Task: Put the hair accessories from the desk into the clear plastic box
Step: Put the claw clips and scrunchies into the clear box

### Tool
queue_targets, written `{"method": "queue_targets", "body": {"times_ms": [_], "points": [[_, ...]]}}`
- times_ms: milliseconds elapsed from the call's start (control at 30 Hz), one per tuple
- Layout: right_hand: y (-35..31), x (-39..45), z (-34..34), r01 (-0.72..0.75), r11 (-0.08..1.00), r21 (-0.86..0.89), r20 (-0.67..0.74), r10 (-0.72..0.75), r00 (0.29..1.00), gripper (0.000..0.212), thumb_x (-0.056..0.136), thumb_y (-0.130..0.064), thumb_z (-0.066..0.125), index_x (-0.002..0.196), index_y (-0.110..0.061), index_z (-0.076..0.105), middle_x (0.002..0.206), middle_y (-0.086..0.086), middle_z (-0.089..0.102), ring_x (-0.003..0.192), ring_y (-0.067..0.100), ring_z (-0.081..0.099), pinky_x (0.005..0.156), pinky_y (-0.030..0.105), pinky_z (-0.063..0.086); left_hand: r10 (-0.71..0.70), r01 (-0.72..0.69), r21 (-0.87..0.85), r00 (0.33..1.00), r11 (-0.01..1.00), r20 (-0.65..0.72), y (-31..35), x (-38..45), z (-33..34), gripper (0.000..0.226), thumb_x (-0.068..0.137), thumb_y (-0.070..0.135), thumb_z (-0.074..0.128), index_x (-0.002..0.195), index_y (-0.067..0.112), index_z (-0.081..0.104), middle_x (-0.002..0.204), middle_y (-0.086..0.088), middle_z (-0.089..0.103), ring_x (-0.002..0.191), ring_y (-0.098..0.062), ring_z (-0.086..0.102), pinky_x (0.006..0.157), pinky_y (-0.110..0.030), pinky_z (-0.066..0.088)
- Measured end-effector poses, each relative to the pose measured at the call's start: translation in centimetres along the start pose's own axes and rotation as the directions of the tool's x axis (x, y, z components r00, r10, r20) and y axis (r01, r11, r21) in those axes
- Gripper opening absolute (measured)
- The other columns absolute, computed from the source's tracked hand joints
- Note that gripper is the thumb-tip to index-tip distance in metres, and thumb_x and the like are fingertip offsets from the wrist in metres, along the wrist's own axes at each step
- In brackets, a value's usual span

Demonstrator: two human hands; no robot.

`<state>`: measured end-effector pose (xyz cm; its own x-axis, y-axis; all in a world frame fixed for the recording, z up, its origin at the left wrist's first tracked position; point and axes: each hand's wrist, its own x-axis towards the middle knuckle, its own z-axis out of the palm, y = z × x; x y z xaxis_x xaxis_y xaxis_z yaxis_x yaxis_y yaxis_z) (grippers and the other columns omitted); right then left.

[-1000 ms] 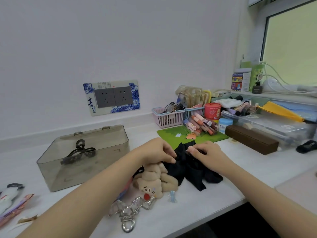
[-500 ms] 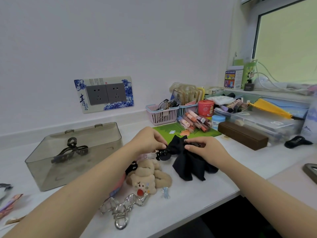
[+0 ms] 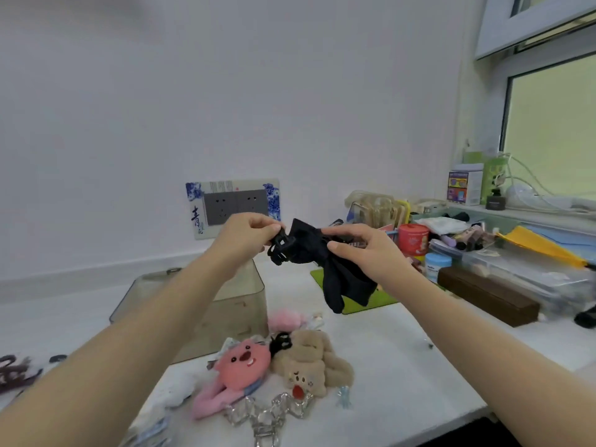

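Both hands are raised above the bench (image 3: pixel 387 366), the left hand (image 3: pixel 245 237) to the left of the right hand (image 3: pixel 364 250), with a fabric bow (image 3: pixel 335 275) held between them and a claw clip (image 3: pixel 280 250) at its left end. Below and left of them the plastic box (image 3: pixel 238 304) stands on the bench, toward the far wall. Near the front edge lie two plush clips side by side, one (image 3: pixel 242 366) left of the other (image 3: pixel 309 359), with a chain (image 3: pixel 267 414) just in front of them. At the far right stand a tin (image 3: pixel 413 238) and a long case (image 3: pixel 487 298).
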<state>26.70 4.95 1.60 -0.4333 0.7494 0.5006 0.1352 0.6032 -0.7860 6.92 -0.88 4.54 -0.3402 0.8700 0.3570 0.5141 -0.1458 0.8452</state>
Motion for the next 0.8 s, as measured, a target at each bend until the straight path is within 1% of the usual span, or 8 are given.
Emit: {"method": "queue_targets", "body": {"times_ms": [100, 200, 300, 400, 467, 600, 700, 800], "points": [[-2.3, 2.6, 2.6, 0.025, 0.995, 0.094, 0.069, -0.032, 0.997, 0.026, 0.084, -0.013, 0.064, 0.104, -0.028, 0.067, 0.102, -0.003, 0.068, 0.098, 0.015, 0.064, 0.097, 0.033, 0.048, -0.071, 0.067, -0.058, 0.996, 0.996, -0.062, -0.1, 0.2, -3.8, 0.021, 0.095, 0.013, 0.049, 0.085, 0.015, 0.067, 0.09, -0.007, 0.068, 0.083, -0.018, 0.065, 0.069, -0.028, 0.057], [-3.8, 5.3, 6.3, 0.067, 0.994, 0.088, 0.164, -0.081, 0.983, 0.031, 0.082, -0.014, 0.066, 0.107, -0.032, 0.065, 0.103, -0.009, 0.066, 0.103, 0.013, 0.06, 0.092, 0.026, 0.045, -0.149, 0.131, -0.121, 0.978, 0.984, -0.149, -1.3, 0.2, -7.8, 0.021, 0.096, 0.011, 0.046, 0.084, 0.01, 0.063, 0.09, -0.013, 0.066, 0.072, -0.022, 0.067, 0.054, -0.028, 0.059], [-4.5, 7.7, 10.6, 0.08, 0.996, 0.049, 0.321, -0.091, 0.943, 0.035, 0.08, -0.016, 0.068, 0.11, -0.033, 0.064, 0.104, -0.016, 0.063, 0.106, 0.009, 0.057, 0.092, 0.024, 0.043, -0.215, 0.195, -0.115, 0.956, 0.974, -0.199, -3.2, -0.5, -11.4, 0.022, 0.097, 0.012, 0.043, 0.083, 0.009, 0.06, 0.09, -0.013, 0.064, 0.068, -0.021, 0.063, 0.05, -0.027, 0.058], [-4.3, 9.4, 13.7, 0.085, 0.995, -0.045, 0.451, -0.056, 0.891, 0.042, 0.08, -0.016, 0.069, 0.118, -0.03, 0.06, 0.122, -0.009, 0.059, 0.117, 0.01, 0.052, 0.102, 0.029, 0.037, -0.283, 0.268, -0.103, 0.939, 0.958, -0.194, -5.2, -1.0, -13.5, 0.024, 0.096, 0.011, 0.043, 0.078, 0.01, 0.059, 0.09, -0.01, 0.062, 0.072, -0.02, 0.06, 0.063, -0.032, 0.059], [-3.9, 10.4, 15.1, 0.105, 0.988, -0.109, 0.525, -0.032, 0.851, 0.049, 0.078, -0.014, 0.07, 0.123, -0.027, 0.056, 0.128, -0.008, 0.055, 0.121, 0.008, 0.048, 0.103, 0.027, 0.035, -0.314, 0.306, -0.073, 0.936, 0.949, -0.157, -6.5, -1.0, -14.3, 0.023, 0.095, 0.008, 0.042, 0.079, 0.009, 0.058, 0.09, -0.01, 0.062, 0.071, -0.02, 0.061, 0.054, -0.026, 0.059], [-2.7, 12.3, 16.4, 0.26, 0.878, -0.401, 0.687, 0.101, 0.719, 0.05, 0.077, -0.014, 0.071, 0.124, -0.022, 0.056, 0.124, -0.007, 0.059, 0.109, 0.009, 0.052, 0.087, 0.017, 0.036, -0.31, 0.317, 0.092, 0.947, 0.944, -0.078, -8.9, 0.1, -14.2, 0.026, 0.095, 0.01, 0.045, 0.074, 0.013, 0.06, 0.088, -0.002, 0.064, 0.07, -0.014, 0.06, 0.048, -0.017, 0.053], [-1.4, 13.3, 17.7, 0.333, 0.779, -0.532, 0.719, 0.208, 0.663, 0.058, 0.077, -0.014, 0.07, 0.131, -0.02, 0.05, 0.134, -0.003, 0.054, 0.12, 0.016, 0.051, 0.099, 0.024, 0.036, -0.318, 0.318, 0.222, 0.947, 0.922, -0.035, -10.3, 1.5, -13.7, 0.026, 0.094, 0.013, 0.049, 0.072, 0.016, 0.062, 0.096, -0.005, 0.069, 0.077, -0.014, 0.062, 0.056, -0.018, 0.051], [-0.2, 14.0, 18.7, 0.376, 0.708, -0.597, 0.712, 0.252, 0.655, 0.06, 0.078, -0.01, 0.069, 0.133, -0.021, 0.047, 0.135, 0.0, 0.052, 0.122, 0.021, 0.049, 0.103, 0.033, 0.038, -0.344, 0.326, 0.314, 0.939, 0.892, 0.002, -11.4, 2.6, -13.3, 0.025, 0.093, 0.014, 0.051, 0.071, 0.017, 0.063, 0.104, -0.009, 0.07, 0.085, -0.018, 0.062, 0.058, -0.019, 0.05]]}}
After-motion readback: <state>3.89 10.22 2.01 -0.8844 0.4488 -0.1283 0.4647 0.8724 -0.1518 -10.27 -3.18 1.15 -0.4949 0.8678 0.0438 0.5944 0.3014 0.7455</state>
